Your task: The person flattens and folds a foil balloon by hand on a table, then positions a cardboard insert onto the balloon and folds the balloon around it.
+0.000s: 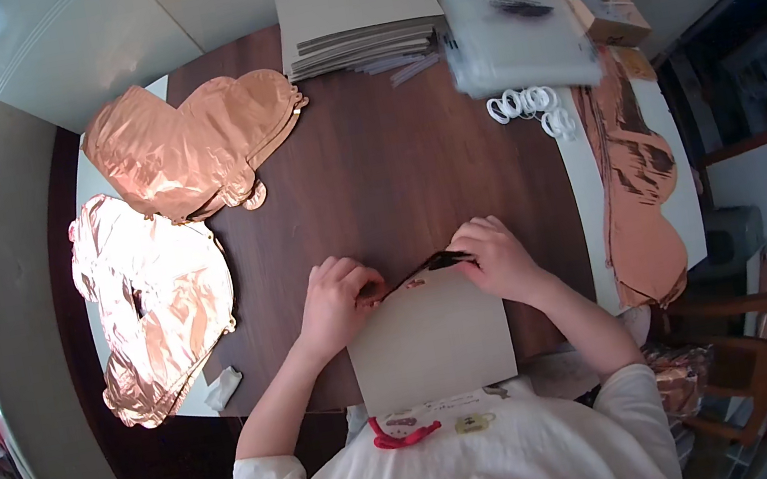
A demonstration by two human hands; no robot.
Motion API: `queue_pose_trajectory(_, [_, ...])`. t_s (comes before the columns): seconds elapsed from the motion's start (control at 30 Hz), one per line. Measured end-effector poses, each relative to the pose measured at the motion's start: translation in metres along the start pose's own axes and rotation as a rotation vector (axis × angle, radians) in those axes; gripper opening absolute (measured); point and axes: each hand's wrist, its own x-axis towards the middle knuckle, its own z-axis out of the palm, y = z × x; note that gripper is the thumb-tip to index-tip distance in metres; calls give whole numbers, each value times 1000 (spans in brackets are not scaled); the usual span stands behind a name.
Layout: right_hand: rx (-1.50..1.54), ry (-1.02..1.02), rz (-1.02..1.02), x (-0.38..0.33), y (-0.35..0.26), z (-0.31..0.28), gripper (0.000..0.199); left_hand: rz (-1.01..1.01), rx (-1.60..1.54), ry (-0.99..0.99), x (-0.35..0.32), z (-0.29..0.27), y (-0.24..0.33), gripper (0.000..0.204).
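A grey cardboard sheet (432,348) leans over the table's near edge, between my forearms and against my shirt. My left hand (340,295) is closed at its upper left corner, fingers curled. At the upper right corner, my right hand (492,254) pinches the sheet together with a dark, shiny, thin piece (445,259) that runs along the top edge. I cannot make out what this dark piece is. A small coppery patch (414,283) shows just below it on the card.
Copper-coloured foil balloons (194,139) lie flat at the left, with shinier ones (163,286) nearer me. At the back are stacked grey cards (354,1) and clear plastic bags (513,45). White ribbon rings (523,102), a small box (603,5) and more copper foil (642,217) are right.
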Motion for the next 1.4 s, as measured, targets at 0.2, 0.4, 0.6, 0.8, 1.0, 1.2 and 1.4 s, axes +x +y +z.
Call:
queue_pose_trajectory(0.2, [14, 78, -147, -5, -2, 4, 17, 45, 16, 55, -5, 5, -4, 18])
queue_pose_trajectory(0.4, [49, 64, -123, -5, 0, 3, 17, 85, 36, 64, -3, 5, -3, 20])
queue_pose_trajectory(0.6, [44, 92, -171, -4, -3, 5, 16, 194, 152, 95, -9, 8, -1, 22])
queue_pose_trajectory(0.8, [-138, 149, -357, -6, -7, 3, 13, 380, 356, 173, -15, 9, 1, 23])
queue_pose_trajectory(1.0, [-276, 184, -526, -9, -8, 2, 10, 535, 444, 190, -18, 3, 2, 25])
queue_pose_trajectory(1.2, [-299, 104, -519, -17, -12, -2, 16, 552, 471, 137, -26, 0, 4, 27])
queue_pose_trajectory(1.4, [-184, 74, -515, -23, -17, 0, 16, 542, 471, 108, -30, -1, 4, 29])
